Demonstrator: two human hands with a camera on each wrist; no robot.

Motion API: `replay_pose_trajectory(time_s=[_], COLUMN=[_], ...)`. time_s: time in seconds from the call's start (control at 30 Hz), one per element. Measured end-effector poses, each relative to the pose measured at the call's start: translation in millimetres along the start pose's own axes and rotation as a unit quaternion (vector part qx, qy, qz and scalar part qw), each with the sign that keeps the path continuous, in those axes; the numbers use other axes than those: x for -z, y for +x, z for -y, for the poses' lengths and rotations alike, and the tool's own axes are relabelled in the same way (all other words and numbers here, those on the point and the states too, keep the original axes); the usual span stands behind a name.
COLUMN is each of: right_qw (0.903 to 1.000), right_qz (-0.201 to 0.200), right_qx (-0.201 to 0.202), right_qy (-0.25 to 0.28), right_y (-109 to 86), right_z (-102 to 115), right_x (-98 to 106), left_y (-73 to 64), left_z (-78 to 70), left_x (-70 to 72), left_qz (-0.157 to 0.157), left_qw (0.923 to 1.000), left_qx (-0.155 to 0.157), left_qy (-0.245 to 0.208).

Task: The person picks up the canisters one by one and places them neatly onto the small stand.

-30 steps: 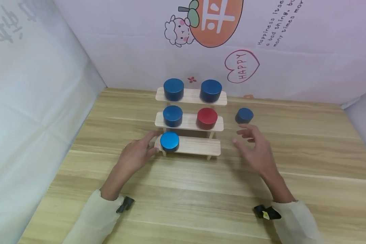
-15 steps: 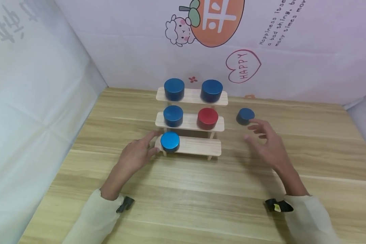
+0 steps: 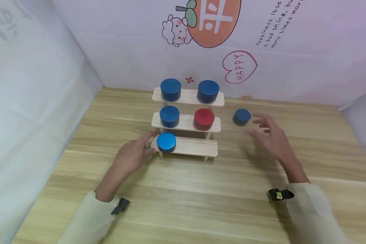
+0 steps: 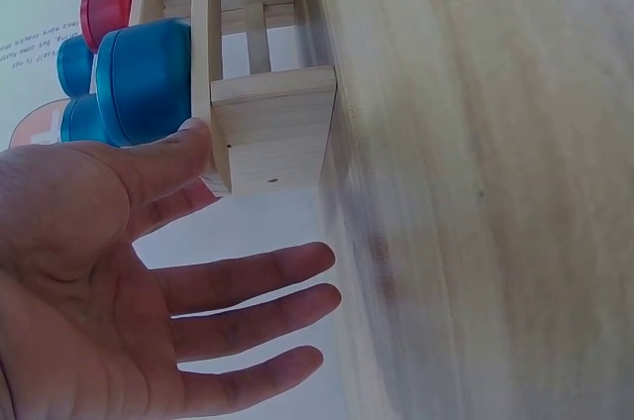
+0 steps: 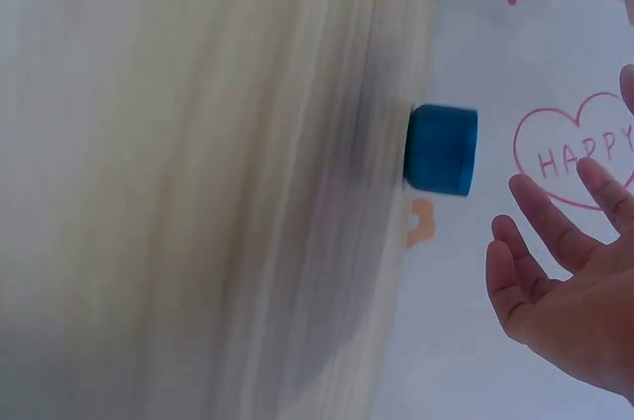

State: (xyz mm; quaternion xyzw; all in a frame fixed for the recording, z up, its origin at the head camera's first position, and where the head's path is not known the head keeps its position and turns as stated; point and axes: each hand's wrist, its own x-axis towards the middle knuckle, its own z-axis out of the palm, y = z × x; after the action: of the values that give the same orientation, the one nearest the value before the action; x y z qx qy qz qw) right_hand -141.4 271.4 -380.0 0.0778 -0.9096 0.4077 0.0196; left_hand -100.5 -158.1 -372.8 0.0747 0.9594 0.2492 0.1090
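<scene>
A three-step wooden display stand (image 3: 195, 146) faces me. At the left end of its lowest shelf, my left hand (image 3: 130, 157) pinches the board between thumb and forefinger; the left wrist view shows the other fingers (image 4: 248, 326) extended. Just beside that grip sits a bright blue round tin (image 3: 166, 142). The middle shelf bears a blue tin (image 3: 169, 116) and a red tin (image 3: 204, 119). Up top are two more blue tins (image 3: 170, 89). A smaller blue tin (image 3: 242, 117) lies on the table, right of the stand. My right hand (image 3: 272, 139) hovers right of it, fingers loosely bent, holding nothing.
The wood-grain table (image 3: 183, 196) runs back to a white printed cloth (image 3: 277, 74). Another white cloth (image 3: 39, 101) hangs along the left side. The right part of the lowest shelf shows bare wood.
My right hand has moved to the right, from in front of the small blue tin to its right side. The left hand keeps its place at the stand; the tins have not moved.
</scene>
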Motion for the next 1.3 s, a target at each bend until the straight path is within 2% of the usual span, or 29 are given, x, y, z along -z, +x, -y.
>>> replay_pose_trajectory(time_s=[0.47, 0.57, 0.73, 0.97, 1.3], right_qw=[0.9987, 0.9984, 0.9957, 0.989, 0.9877], right_qz=[0.028, 0.038, 0.073, 0.121, 0.131], right_qx=[-0.042, -0.036, -0.034, -0.074, -0.045], right_qy=[-0.011, -0.022, -0.047, -0.042, -0.073], right_y=[24.7, 30.7, 43.1, 56.5, 64.9], right_z=[-21, -28, -37, -42, -48], right_x=[2, 3, 8, 14, 7], left_y=[-2.3, -1.8, -1.3, -1.1, -1.2], left_z=[5.7, 5.5, 5.2, 4.6, 2.5], left_x=[-1.1, -0.7, -0.3, -0.9, 0.0], left_qz=[-0.007, -0.006, -0.006, -0.008, -0.009], left_qw=[0.9999, 0.9999, 0.9999, 0.9999, 0.9999], left_qx=[-0.007, -0.006, -0.002, -0.007, -0.008], left_qy=[-0.012, -0.01, -0.008, -0.009, -0.007])
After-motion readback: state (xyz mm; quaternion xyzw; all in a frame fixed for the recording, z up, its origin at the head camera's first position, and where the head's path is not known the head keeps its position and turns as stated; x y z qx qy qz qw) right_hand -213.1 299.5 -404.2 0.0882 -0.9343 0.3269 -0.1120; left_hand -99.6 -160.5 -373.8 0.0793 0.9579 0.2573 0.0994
